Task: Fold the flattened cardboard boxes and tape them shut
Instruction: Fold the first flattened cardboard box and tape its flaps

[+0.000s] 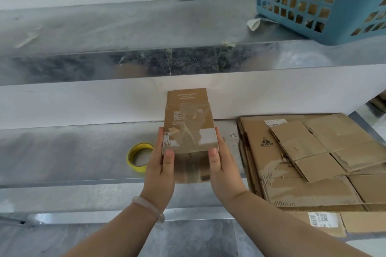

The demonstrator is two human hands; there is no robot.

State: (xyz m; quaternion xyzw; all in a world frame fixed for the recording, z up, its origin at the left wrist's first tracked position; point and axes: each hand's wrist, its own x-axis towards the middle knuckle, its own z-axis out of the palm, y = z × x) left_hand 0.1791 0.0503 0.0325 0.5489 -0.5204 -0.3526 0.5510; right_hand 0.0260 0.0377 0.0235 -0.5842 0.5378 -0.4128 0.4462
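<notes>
- Currently, in the head view, which is the only one, both hands clamp the cardboard box (188, 125) just above the tabletop (73, 148). The left hand (160, 160) and the right hand (221, 162) each grip one side, thumbs on its top face.
- The far flap (187, 95) stands up, unsealed. Risk: it springs back if the grip slackens.
- Old film and torn label patches cover the top face. Risk: fresh tape may bond poorly there.
- The yellow tape roll (139, 156) lies just left of the left hand. Risk: freeing a hand to fetch it lets the box collapse.
- A stack of flattened boxes (302, 152) sits near the right forearm. Risk: an elbow could knock the loose top sheets.
</notes>
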